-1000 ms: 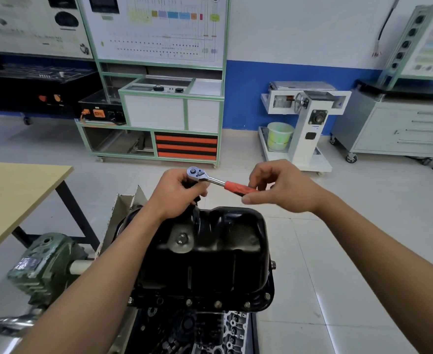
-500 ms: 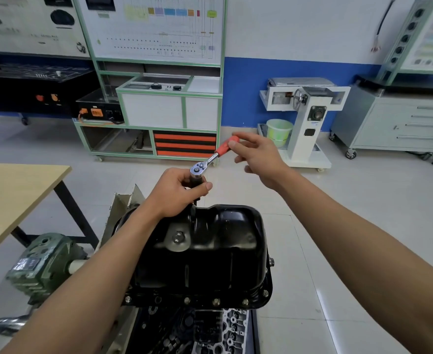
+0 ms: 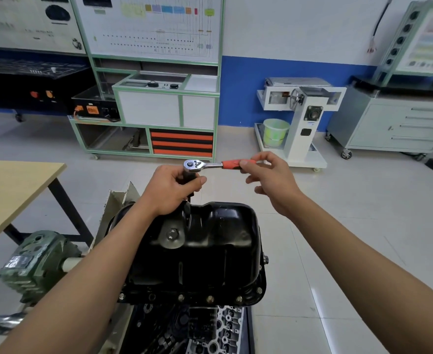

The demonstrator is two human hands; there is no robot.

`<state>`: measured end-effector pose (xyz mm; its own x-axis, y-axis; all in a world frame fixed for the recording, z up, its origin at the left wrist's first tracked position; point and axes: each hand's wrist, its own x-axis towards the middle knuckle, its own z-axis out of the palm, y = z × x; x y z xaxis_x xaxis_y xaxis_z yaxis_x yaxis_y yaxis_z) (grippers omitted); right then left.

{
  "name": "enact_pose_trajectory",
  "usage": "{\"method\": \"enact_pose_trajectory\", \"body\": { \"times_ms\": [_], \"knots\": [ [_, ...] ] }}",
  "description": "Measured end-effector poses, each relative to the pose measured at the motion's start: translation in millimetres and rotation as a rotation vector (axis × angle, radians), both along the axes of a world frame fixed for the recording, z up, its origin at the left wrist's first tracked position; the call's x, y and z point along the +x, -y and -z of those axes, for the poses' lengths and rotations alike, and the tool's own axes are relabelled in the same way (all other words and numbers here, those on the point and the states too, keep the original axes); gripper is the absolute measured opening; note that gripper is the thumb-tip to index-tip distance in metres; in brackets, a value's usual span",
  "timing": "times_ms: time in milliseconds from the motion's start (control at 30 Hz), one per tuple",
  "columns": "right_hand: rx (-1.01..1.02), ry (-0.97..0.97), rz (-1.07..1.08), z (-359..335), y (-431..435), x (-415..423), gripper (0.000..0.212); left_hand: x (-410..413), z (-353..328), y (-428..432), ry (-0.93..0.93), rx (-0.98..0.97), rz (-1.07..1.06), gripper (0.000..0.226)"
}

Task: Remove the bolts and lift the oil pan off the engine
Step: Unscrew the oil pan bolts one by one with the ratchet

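1. The fingers [image 3: 246, 163] of the right hand [image 3: 274, 180] pinch the red handle of the ratchet [image 3: 210, 165] between thumb and forefinger, and the other fingers hang loosely curled below it. The left hand [image 3: 174, 190] has its fingers curled around the dark extension [image 3: 189, 198] under the ratchet head.
2. Nearest to the viewer, the engine [image 3: 210, 333] lies open at the bottom edge, under the pan.
3. Just above it, several bolts [image 3: 209, 299] sit in the near flange in a row, and none of them looks taken out.
4. The black oil pan [image 3: 210, 246] is seated on the engine, in the middle, between the two forearms. It is not lifted.
5. At the far left rim of the pan the extension goes down behind the edge, and its tip is hidden, so I cannot tell if it sits on a bolt.
6. My judgement: the bolt removal is in progress at the far side. The near row remains to be done, and lifting the pan comes last.
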<state>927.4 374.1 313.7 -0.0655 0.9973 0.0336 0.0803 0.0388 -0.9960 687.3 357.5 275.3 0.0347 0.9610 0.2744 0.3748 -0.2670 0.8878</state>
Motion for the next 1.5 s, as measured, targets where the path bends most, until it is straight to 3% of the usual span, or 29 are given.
{"method": "enact_pose_trajectory", "body": {
  "times_ms": [133,300,467,633,833,1067,1200,1333,1500],
  "knots": [
    [0.1,0.172,-0.107,6,32,15,0.027,0,2,0,0.016,-0.005,0.004,0.008],
    [0.16,0.456,-0.337,0,68,-1,0.039,1,0,0,-0.02,0.013,0.027,0.01],
    [0.262,0.702,-0.362,-4,87,-52,0.054,1,1,1,0.036,0.0,0.026,0.017],
    [0.301,0.71,-0.338,-3,92,-90,0.059,0,0,3,0.063,-0.011,0.038,0.02],
    [0.19,0.754,-0.389,-10,82,-57,0.054,-1,0,1,0.006,0.029,0.035,0.009],
    [0.114,0.957,-0.384,-48,45,0,0.031,-3,3,2,-0.025,0.109,0.1,0.008],
    [0.188,1.123,-0.247,-62,19,1,0.022,-4,3,1,-0.018,0.094,0.096,0.02],
    [0.355,1.201,-0.116,-60,-6,-16,0.008,-3,3,0,-0.058,0.076,0.088,0.01],
    [0.508,1.135,-0.071,-51,-26,-42,0.028,-3,4,-1,-0.011,0.097,0.081,0.009]
  ]
}}
